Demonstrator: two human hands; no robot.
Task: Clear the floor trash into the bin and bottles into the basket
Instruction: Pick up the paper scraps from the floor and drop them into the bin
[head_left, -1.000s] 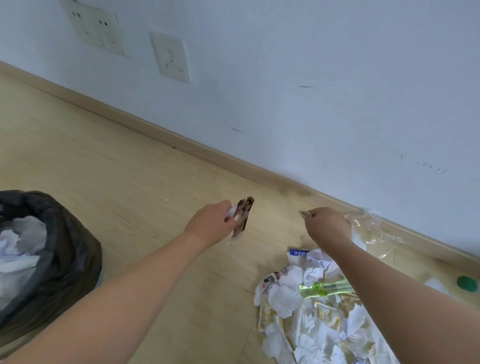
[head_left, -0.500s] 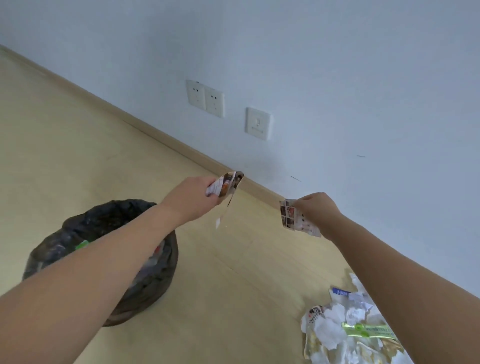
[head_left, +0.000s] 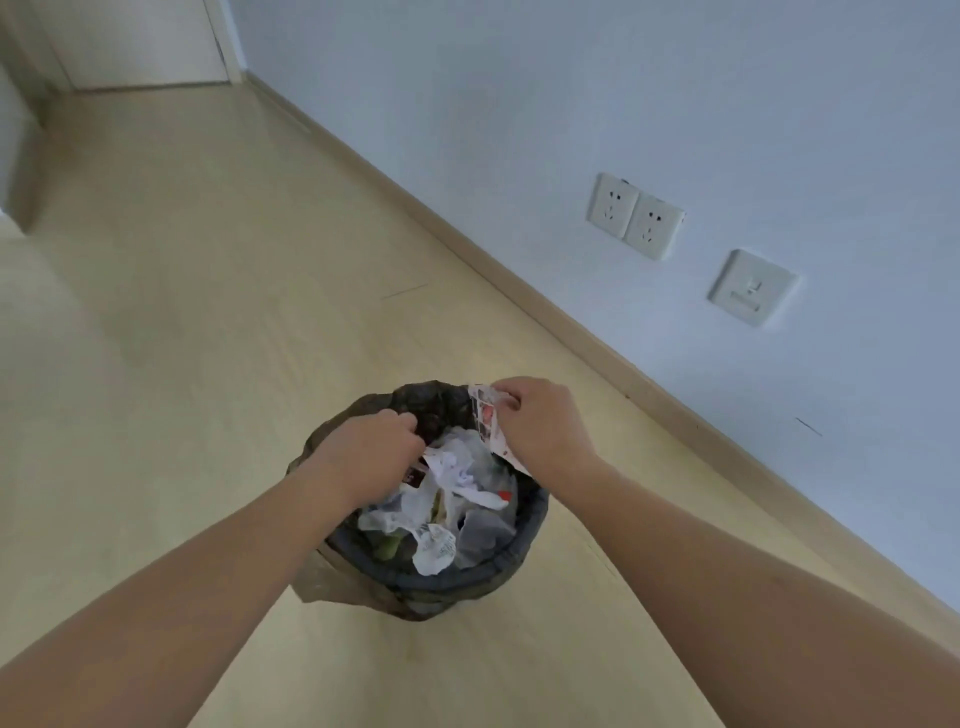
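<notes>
A bin (head_left: 441, 587) lined with a black bag stands on the wooden floor, filled with crumpled white paper and plastic. Both hands are over its mouth. My right hand (head_left: 540, 426) pinches a printed wrapper (head_left: 488, 421) with red and white marks, which hangs over the bin's far rim. My left hand (head_left: 374, 452) is closed above the bin's left side; a small dark scrap (head_left: 415, 475) shows under its fingers, and I cannot tell whether the hand still grips it. No bottles or basket are in view.
A pale wall with a wooden skirting board (head_left: 571, 322) runs diagonally on the right, bearing a double socket (head_left: 634, 215) and a single plate (head_left: 750, 287). Wooden floor stretches to the left and back toward a white door (head_left: 140, 41).
My view has swung left from the paper pile to the bin. Both hands, each carrying a wrapper piece, have moved from mid-air to directly over the bin's opening.
</notes>
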